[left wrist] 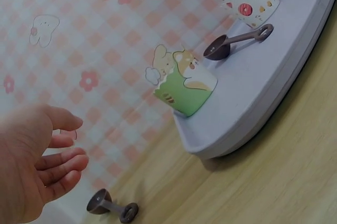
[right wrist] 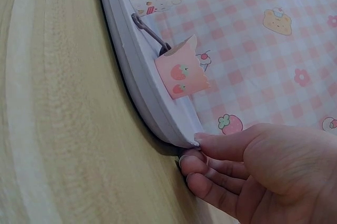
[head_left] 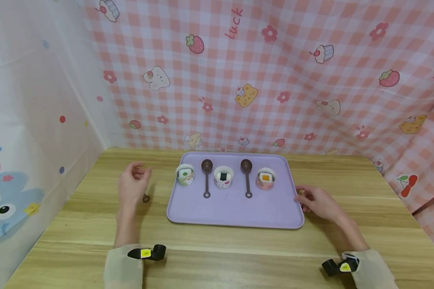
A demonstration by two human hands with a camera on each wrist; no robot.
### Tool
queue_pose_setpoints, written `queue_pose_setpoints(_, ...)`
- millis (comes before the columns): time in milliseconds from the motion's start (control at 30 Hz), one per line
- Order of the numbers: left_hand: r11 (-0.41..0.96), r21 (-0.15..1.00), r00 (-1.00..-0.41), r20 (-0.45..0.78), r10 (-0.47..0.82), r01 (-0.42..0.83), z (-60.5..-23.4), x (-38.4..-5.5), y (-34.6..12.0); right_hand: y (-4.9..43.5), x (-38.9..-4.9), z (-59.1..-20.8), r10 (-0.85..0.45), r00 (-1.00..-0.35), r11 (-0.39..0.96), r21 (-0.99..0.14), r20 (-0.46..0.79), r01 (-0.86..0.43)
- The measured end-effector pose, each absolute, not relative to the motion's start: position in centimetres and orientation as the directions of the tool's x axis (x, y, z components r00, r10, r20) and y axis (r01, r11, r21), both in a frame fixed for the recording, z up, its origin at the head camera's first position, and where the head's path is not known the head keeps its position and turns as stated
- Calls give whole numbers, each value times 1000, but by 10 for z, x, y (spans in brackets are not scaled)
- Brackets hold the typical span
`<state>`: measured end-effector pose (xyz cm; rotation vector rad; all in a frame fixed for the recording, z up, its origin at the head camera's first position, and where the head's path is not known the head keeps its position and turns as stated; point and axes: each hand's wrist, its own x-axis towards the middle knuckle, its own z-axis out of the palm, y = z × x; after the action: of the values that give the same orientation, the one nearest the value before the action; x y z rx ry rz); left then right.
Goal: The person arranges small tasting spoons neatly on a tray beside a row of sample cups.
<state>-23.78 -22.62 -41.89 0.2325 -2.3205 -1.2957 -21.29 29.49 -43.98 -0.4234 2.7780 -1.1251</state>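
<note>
from over here i see the lilac tray (head_left: pixel 235 210) lying flat on the wooden table (head_left: pixel 238 261), midway between the two hands. the right hand (head_left: pixel 320 202) grips its right edge; through the right wrist camera i make out the thumb on the rim and the curled fingers lower down by the side. the left hand (head_left: pixel 132 184) has hold of nothing: its fingers bend loosely, well apart from the thumb, to the left of the tray. near that hand a brown spoon (left wrist: pixel 111 205) lies on the table; from the head camera i get only its ring end, the hand covering the rest.

along the tray's far half i count a row of five things. from the left: a green cup (head_left: pixel 184 183) close to the left rim, a second spoon (head_left: pixel 207 182), a white cup (head_left: pixel 223 185), a third spoon (head_left: pixel 247 182) and a pink cup (head_left: pixel 265 186). both spoons point their bowls away from the person. each cup holds a white block, marked green, black and orange in that order. behind the table i see a pink checked cloth (head_left: pixel 217 80).
</note>
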Motion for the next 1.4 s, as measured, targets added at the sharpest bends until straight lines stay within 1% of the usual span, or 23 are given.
queue_pose_setpoints(300,513,858,-886,261,-383,30,-420,-234,-238,296,-214,-440,-301,-954,676,-704,6,-217)
queue_pose_setpoints(533,524,851,-878,241,-412,-12,-421,-232,-247,295,-214,-441,-306,-952,672,-706,10,-223)
queue_pose_setpoints(867,522,838,-897,95,-432,-162,-425,-227,-257,295,-214,-441,-301,-954,676,-704,7,-218)
queue_pose_setpoints(1300,547,819,-910,79,-407,-174,-430,-223,-262,295,-214,-441,-303,-953,682,-697,8,-223)
queue_pose_setpoints(1400,548,815,-915,58,-400,-188,-431,-222,-263,295,-214,-441,-299,-954,687,-691,14,-226)
